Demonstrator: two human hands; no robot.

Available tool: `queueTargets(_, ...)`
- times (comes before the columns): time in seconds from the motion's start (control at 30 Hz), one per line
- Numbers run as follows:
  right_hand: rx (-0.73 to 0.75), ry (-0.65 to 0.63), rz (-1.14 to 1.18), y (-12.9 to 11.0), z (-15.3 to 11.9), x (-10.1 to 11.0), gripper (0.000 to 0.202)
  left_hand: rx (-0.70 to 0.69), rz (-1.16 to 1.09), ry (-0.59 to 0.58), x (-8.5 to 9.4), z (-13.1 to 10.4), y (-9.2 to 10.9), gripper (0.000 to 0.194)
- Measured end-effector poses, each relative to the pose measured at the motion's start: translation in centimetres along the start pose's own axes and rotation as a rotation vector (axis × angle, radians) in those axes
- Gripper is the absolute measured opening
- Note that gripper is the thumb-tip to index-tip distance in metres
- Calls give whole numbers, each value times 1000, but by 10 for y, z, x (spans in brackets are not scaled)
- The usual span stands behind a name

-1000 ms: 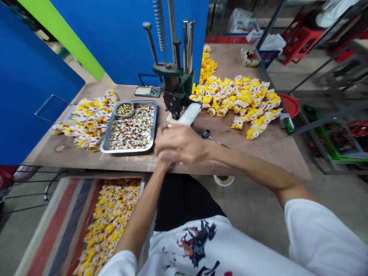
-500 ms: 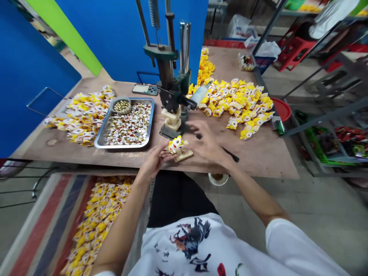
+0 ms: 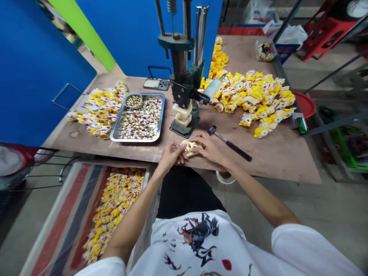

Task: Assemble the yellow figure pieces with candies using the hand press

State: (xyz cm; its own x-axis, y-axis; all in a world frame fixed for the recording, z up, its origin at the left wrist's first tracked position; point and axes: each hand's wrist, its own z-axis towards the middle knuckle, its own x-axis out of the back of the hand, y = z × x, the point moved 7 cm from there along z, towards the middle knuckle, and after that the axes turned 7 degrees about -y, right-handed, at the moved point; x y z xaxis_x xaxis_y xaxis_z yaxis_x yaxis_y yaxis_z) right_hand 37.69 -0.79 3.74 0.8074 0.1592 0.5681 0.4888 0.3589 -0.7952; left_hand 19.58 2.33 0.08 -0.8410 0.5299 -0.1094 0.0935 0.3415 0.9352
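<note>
A small yellow and white figure [image 3: 191, 147] lies on a cream block [image 3: 194, 154] at the table's front edge. My left hand [image 3: 174, 153] grips its left side with bent fingers. From the right, my right hand [image 3: 206, 145] closes its fingers on the figure's other side. Just behind the hands stands a dark green press [image 3: 184, 82] with cream jaws [image 3: 183, 114]. A hammer [image 3: 230, 143] with a black handle lies right of my right hand.
On the left are a metal tray [image 3: 113, 134] of small pieces, a bowl of gold beads [image 3: 133, 101] and a figure pile [image 3: 102, 109]. A larger pile [image 3: 255, 96] spreads to the right. A phone [image 3: 156, 84] lies behind the tray.
My right hand has come from the open space right of the block onto the figure. The figure now sits lower, on the block. The view has shifted, and the hammer shows fully.
</note>
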Motion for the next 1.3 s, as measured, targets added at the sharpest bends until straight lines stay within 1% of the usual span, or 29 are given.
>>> queueTargets(0.03, -3, -4, 3, 0, -1, 0, 32, -3, 25, 11, 2, 0, 1, 66)
queueTargets(0.07, -12, -8, -5, 1, -2, 2, 33, -7, 58, 30, 8, 0, 5, 63)
queueTargets(0.1, -25, -11, -18, 2, -3, 5, 36, -19, 90, 64, 19, 0, 12, 60)
queueTargets(0.13, -37, -3, -30, 4, -4, 10, 41, -38, 110, 117, 37, 0, 22, 55)
queueTargets(0.17, -48, 26, -36, 5, -6, 18, 46, -75, 140, 197, 61, -1, 35, 49)
queueTargets(0.23, -89, 139, -35, 11, -11, 38, 49, -178, 263, 401, 119, -3, 67, 33)
queueTargets(0.27, -120, 206, -32, 15, -14, 49, 46, -254, 442, 516, 145, -4, 86, 26)
queueTargets(0.3, -153, 263, -30, 19, -17, 57, 42, -297, 633, 572, 165, -1, 101, 21)
queueTargets(0.33, -186, 301, -29, 22, -20, 63, 39, -307, 790, 556, 178, 7, 110, 18)
queueTargets(0.37, -212, 317, -28, 25, -22, 65, 38, -301, 930, 503, 186, 18, 114, 16)
queueTargets(0.4, -227, 318, -21, 27, -24, 65, 38, -280, 1029, 424, 190, 29, 114, 14)
queueTargets(0.47, -233, 307, 2, 29, -27, 61, 39, -246, 1151, 265, 188, 50, 106, 9)
queueTargets(0.5, -233, 301, 12, 29, -29, 58, 39, -242, 1193, 215, 186, 58, 102, 8)
queueTargets(0.57, -241, 291, 26, 31, -34, 53, 39, -249, 1253, 161, 181, 68, 96, 10)
queueTargets(0.63, -255, 287, 32, 33, -40, 51, 37, -244, 1275, 145, 181, 73, 92, 10)
queueTargets(0.7, -273, 281, 37, 36, -45, 51, 37, -229, 1265, 129, 183, 76, 90, 7)
queueTargets(0.83, -282, 276, 45, 37, -49, 53, 38, -264, 1220, 86, 185, 72, 95, 2)
queueTargets(0.9, -272, 286, 59, 33, -47, 55, 39, -308, 1175, 119, 184, 63, 101, 5)
queueTargets(0.97, -256, 297, 78, 24, -40, 56, 40, -400, 1107, 200, 177, 48, 105, 8)
queueTargets(1.0, -241, 299, 87, 18, -35, 56, 40, -454, 1074, 234, 169, 39, 106, 8)
queueTargets(1.03, -218, 299, 91, 11, -27, 55, 39, -513, 1051, 254, 156, 31, 104, 7)
queueTargets(1.07, -185, 298, 83, 4, -18, 54, 37, -567, 1039, 254, 140, 23, 99, 6)
queueTargets(1.13, -104, 270, 33, -9, 5, 49, 33, -648, 1043, 209, 101, 12, 85, 4)
queueTargets(1.2, -38, 187, -20, -16, 28, 37, 28, -745, 1059, 168, 61, 5, 72, 3)
queueTargets(1.23, -23, 132, -29, -16, 38, 30, 25, -787, 1062, 160, 45, 2, 66, 5)
queueTargets(1.3, -35, 43, -4, -8, 51, 19, 23, -825, 1051, 155, 23, 0, 58, 9)
